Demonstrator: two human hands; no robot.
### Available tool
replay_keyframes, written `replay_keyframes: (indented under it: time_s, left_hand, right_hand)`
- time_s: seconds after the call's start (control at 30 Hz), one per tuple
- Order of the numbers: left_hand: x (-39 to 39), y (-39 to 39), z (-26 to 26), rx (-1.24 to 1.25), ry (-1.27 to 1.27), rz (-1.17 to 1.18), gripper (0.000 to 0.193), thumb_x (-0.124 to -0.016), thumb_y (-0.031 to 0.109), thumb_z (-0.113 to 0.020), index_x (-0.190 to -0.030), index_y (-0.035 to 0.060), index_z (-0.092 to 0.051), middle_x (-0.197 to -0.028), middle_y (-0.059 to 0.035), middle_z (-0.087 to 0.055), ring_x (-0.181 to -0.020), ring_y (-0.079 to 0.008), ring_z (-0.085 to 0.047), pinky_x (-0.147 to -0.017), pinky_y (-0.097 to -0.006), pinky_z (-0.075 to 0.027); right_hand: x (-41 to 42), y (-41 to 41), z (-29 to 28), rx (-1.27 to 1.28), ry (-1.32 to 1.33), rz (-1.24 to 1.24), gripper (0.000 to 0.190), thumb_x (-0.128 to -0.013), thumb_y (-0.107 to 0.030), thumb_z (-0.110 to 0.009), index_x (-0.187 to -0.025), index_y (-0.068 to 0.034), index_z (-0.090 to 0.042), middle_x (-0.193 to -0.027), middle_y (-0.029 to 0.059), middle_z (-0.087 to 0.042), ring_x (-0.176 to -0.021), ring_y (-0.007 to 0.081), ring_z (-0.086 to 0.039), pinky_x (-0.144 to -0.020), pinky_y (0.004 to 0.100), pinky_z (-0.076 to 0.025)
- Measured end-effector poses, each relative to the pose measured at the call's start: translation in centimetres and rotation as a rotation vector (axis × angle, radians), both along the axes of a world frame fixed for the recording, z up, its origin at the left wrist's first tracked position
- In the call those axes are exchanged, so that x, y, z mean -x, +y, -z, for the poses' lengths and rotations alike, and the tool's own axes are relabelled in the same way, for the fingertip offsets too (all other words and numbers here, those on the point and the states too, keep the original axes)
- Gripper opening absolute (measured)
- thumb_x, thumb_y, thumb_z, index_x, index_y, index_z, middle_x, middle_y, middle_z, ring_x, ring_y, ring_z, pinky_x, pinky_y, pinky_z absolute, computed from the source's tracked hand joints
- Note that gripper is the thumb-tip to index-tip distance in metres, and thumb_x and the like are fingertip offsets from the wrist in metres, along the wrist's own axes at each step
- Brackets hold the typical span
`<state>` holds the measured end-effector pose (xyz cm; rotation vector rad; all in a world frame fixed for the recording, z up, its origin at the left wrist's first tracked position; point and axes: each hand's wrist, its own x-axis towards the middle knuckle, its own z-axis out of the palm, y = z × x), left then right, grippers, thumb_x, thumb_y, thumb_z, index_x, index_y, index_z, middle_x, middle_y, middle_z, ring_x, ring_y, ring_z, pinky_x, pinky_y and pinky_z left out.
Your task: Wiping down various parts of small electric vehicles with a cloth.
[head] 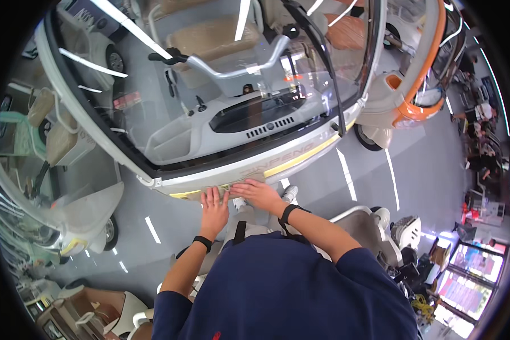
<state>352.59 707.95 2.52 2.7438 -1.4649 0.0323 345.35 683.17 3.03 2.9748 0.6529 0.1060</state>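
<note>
Before me stands the front of a small light-coloured electric vehicle (297, 153), with a large windscreen (153, 97) and a yellow strip (301, 158) along its nose. My left hand (215, 210) lies with spread fingers on the lower front panel, near the strip's left part. Beside it, my right hand (255, 193) rests flat on the same panel, its fingertips close to my left fingers. Whether anything thin lies under the fingers cannot be told. Behind the glass are silver handlebars (229, 73) and a grey dashboard (255, 114). A black wiper (331, 72) crosses the windscreen.
An orange-trimmed vehicle (420, 106) stands at the right, a green and white one (85, 212) at the left. Close behind my right arm is a light-coloured vehicle part (361, 225). A brown and white vehicle (106, 301) stands lower left. Several people (484, 140) are far right.
</note>
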Motion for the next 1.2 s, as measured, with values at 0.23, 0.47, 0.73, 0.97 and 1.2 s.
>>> replay_keyframes:
  time_s: [0.23,0.47,0.73,0.97,1.2]
  left_hand:
    - [0.1,-7.9,-0.8,-0.046,-0.123,0.313,0.072,-0.091,0.024,-0.063,-0.160,0.0134,-0.046,-0.167,-0.0181,-0.039,-0.157,-0.0350,-0.032,-0.128,-0.0588,-0.022]
    - [0.8,-19.1,-3.1,-0.086,-0.195,0.496,0.066,-0.097,0.020,-0.054,-0.161,0.0156,-0.045,-0.172,-0.0137,-0.034,-0.161,-0.0280,-0.027,-0.131,-0.0466,-0.017]
    - [2.6,-30.8,-4.3,-0.311,-0.385,0.609,0.067,-0.102,0.032,-0.051,-0.166,0.0194,-0.038,-0.177,-0.0108,-0.022,-0.165,-0.0266,-0.014,-0.134,-0.0457,-0.006]
    - [4.0,-40.2,-4.7,-0.320,-0.351,0.590,0.065,-0.103,0.032,-0.050,-0.166,0.0182,-0.039,-0.176,-0.0120,-0.024,-0.165,-0.0277,-0.016,-0.134,-0.0465,-0.006]
    - [5.1,-42.7,-3.4,-0.126,-0.294,0.542,0.067,-0.097,0.023,-0.057,-0.162,0.0108,-0.044,-0.173,-0.0186,-0.029,-0.164,-0.0304,-0.020,-0.128,-0.0484,-0.019]
  right_hand:
    - [6.0,-5.2,0.6,0.040,0.073,0.251,0.066,-0.101,-0.025,-0.050,-0.166,-0.026,-0.038,-0.170,-0.0093,-0.036,-0.158,0.0083,-0.027,-0.134,0.0418,-0.017]
    - [10.1,-10.7,1.5,-0.068,0.156,0.608,0.072,-0.096,-0.029,-0.063,-0.164,-0.027,-0.040,-0.168,-0.0045,-0.039,-0.160,0.0160,-0.026,-0.133,0.0515,-0.018]
    - [12.1,-16.0,2.1,-0.267,0.125,0.895,0.072,-0.099,-0.039,-0.065,-0.163,-0.018,-0.040,-0.172,0.0082,-0.033,-0.162,0.0281,-0.022,-0.132,0.0533,-0.018]
    - [12.0,-22.9,1.6,-0.689,0.091,1.079,0.073,-0.101,-0.028,-0.062,-0.166,-0.012,-0.033,-0.174,0.0241,-0.020,-0.159,0.0396,-0.027,-0.126,0.0557,-0.028]
    - [12.7,-27.5,1.1,-0.864,0.106,1.012,0.078,-0.097,-0.018,-0.062,-0.167,-0.013,-0.027,-0.171,0.0291,-0.021,-0.131,0.0494,-0.057,-0.108,0.0537,-0.050]
